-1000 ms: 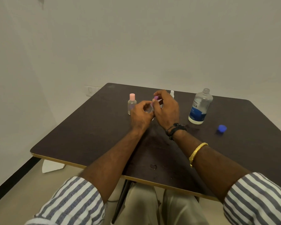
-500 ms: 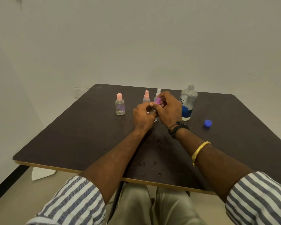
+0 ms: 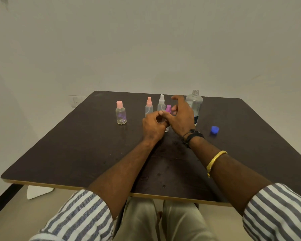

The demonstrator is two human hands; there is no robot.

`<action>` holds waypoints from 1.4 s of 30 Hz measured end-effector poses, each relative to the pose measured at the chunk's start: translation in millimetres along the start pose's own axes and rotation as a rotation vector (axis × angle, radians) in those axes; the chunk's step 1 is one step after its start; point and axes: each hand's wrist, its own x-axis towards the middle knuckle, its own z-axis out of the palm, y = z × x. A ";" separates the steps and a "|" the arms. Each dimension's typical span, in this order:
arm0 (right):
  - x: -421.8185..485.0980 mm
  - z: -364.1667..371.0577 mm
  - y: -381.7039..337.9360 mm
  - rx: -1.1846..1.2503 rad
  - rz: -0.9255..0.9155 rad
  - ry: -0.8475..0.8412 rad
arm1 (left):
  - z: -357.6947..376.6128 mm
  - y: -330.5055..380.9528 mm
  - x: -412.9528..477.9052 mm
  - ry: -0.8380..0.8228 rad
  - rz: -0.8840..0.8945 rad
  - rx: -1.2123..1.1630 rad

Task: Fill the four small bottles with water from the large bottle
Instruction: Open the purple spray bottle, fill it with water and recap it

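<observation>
The left hand [image 3: 154, 126] curls round a small clear plastic bottle with a purple spray top [image 3: 168, 108]; the right hand [image 3: 181, 116] spreads loose fingers beside it. Just behind the right hand stands the uncapped large clear bottle [image 3: 194, 101], its fill unclear.

The large bottle [image 3: 195, 101] stands upright at the table's far right, clear, its threaded neck uncapped, its lower part hidden behind the right hand [image 3: 181, 115]; its blue cap [image 3: 215, 129] lies apart on the table to the right; the four small bottles are clear and upright; the round one with a flat pink cap [image 3: 121, 114] stands alone at the left; the pink-topped spray bottle [image 3: 149, 106] and the white-topped spray bottle [image 3: 161, 103] stand close side by side; the purple-topped bottle [image 3: 168, 108] is nearest, its body gripped in the curled left hand [image 3: 154, 126], its base on the table.
</observation>
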 end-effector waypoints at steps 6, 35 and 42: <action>-3.0 -3.8 3.4 0.045 -0.036 -0.035 | 1.4 0.0 0.4 0.002 0.012 -0.045; -2.1 -9.7 -0.8 0.065 -0.089 -0.001 | 3.8 0.4 -0.3 -0.033 -0.013 -0.063; 7.2 -19.3 -7.2 0.170 -0.172 0.096 | 3.4 -4.4 -2.4 -0.040 -0.072 -0.077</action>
